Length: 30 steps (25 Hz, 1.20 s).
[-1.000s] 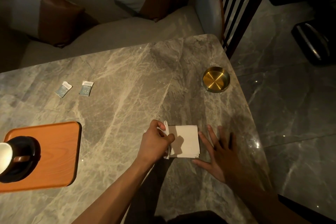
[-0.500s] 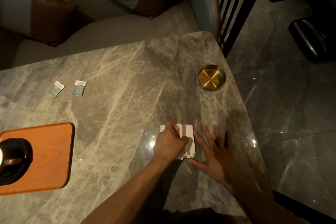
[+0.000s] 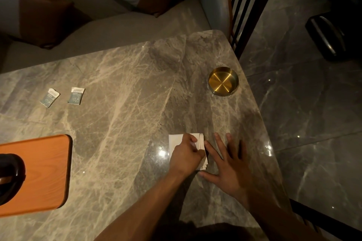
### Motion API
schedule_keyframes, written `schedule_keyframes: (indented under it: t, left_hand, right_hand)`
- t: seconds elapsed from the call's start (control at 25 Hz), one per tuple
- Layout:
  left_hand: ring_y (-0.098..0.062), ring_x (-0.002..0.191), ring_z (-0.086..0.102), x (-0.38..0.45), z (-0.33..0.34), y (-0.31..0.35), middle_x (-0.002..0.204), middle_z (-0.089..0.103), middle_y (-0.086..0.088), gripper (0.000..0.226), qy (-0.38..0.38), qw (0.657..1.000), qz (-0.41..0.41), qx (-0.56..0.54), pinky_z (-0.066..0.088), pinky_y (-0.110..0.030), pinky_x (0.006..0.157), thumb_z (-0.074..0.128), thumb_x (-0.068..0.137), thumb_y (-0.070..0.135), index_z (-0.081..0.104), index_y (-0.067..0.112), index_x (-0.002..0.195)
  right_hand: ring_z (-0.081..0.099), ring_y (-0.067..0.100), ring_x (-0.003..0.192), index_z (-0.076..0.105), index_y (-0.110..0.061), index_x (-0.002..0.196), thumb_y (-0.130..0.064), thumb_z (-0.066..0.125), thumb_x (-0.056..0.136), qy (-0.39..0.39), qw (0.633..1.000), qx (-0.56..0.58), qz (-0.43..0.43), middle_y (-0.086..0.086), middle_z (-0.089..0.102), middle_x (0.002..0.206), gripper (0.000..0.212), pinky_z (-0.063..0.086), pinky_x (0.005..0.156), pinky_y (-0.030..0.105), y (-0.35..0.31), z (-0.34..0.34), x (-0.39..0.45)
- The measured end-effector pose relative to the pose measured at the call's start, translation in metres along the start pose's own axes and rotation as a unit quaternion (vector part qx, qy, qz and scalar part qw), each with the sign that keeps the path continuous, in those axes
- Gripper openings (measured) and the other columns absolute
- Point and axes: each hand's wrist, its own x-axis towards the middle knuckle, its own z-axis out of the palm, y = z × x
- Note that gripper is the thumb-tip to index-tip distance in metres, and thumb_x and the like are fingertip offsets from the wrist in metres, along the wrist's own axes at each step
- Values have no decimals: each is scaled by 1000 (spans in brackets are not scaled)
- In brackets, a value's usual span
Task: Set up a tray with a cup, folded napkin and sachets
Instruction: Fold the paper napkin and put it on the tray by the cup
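Observation:
A white folded napkin (image 3: 175, 141) lies on the marble table near its front right. My left hand (image 3: 186, 155) presses down on top of it, fingers curled, covering most of it. My right hand (image 3: 229, 164) lies flat and spread on the table, its fingertips touching the napkin's right edge. An orange wooden tray (image 3: 49, 170) sits at the left edge with a dark saucer and cup (image 3: 9, 176) on it, mostly cut off by the frame. Two small sachets (image 3: 50, 97) (image 3: 76, 96) lie side by side on the table at the far left.
A round brass dish (image 3: 223, 80) stands near the table's right edge. Beyond the far edge is a sofa (image 3: 117, 27) with cushions. A dark slatted screen (image 3: 244, 6) rises at the table's far right corner. Shiny tiled floor lies to the right.
My left hand has folded the napkin's left flap over to the right and now presses it flat. The napkin is narrower. My right hand stayed beside it.

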Motion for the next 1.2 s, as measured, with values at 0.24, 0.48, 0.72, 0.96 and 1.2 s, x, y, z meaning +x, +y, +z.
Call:
schedule_keyframes:
  t: [0.24,0.48,0.72,0.96,1.2]
  left_hand:
    - [-12,90,67,-11,-15,-27,93,70,5,41,-76,986,61,-139,56,-32,85,58,91,0,57,20,127]
    - [2,107,52,-24,-56,-66,115,57,22,35,49,963,238,119,46,-12,83,65,88,38,58,40,122]
    - [-14,121,42,-20,-41,-56,132,52,6,52,68,913,329,232,41,-32,97,55,90,47,49,28,138]
    - [-20,124,40,41,-60,-18,131,55,5,38,-26,936,207,282,30,-39,102,51,97,39,54,32,134]
    - [-16,107,53,55,-63,-17,105,67,8,14,-82,955,205,200,33,-46,101,54,98,34,66,30,104]
  right_hand:
    - [0,36,151,14,-41,154,-88,36,77,-9,1000,-10,-6,0,3,166,93,7,115,69,-1,-3,0]
    - [-5,33,151,4,-38,154,-85,34,79,-6,1000,0,-15,0,1,166,93,4,115,68,2,-9,-1]
    - [7,39,150,15,-32,155,-81,39,81,-12,998,-26,-52,4,14,165,92,11,112,72,7,-4,-4]
    - [9,42,149,17,-31,155,-80,43,82,-8,997,-41,-60,7,19,163,92,10,111,73,7,-6,-4]
    - [3,41,150,17,-34,155,-80,36,84,-17,997,-50,-59,6,12,165,87,4,114,69,6,-11,-5]
